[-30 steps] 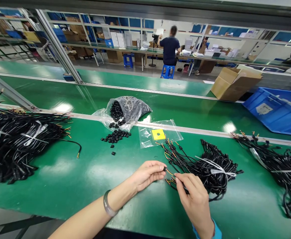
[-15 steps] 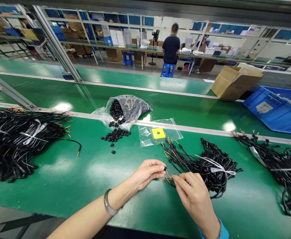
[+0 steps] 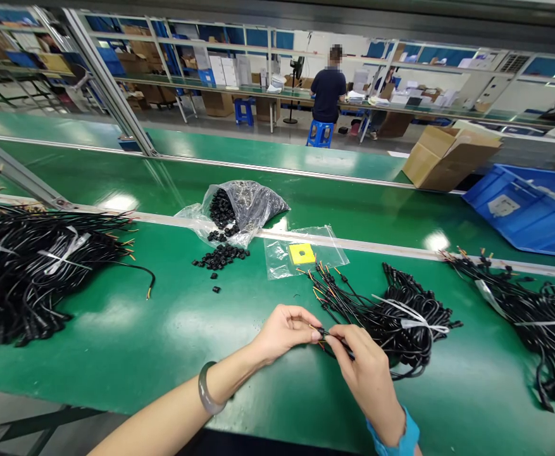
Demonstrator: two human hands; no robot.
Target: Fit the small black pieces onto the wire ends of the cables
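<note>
In the middle of the head view, my left hand (image 3: 289, 329) pinches a small black plastic part (image 3: 321, 330) between thumb and fingertips. Thin orange-yellow wire ends show beside those fingertips. Close by on the right, my right hand (image 3: 365, 361) is closed on a black cable (image 3: 348, 349), just behind the black part. The cable appears to run into the part; my fingers cover most of the joint. Behind my right hand lies a tied bundle of black cables (image 3: 412, 316), its orange-tipped ends pointing left, several carrying small black parts.
Loose black parts (image 3: 220, 256) spill from a clear plastic bag (image 3: 258, 206). A zip bag (image 3: 280, 263) with a yellow label lies nearby. Cable bundles (image 3: 35, 278) lie left, more cables (image 3: 528, 316) right. A blue crate (image 3: 533, 209) and cardboard box (image 3: 448, 152) stand at back right.
My right hand has gone from the thin wire tips to the black cable, slightly left. The black part and cable are now in line between my hands, with less bare wire showing.
</note>
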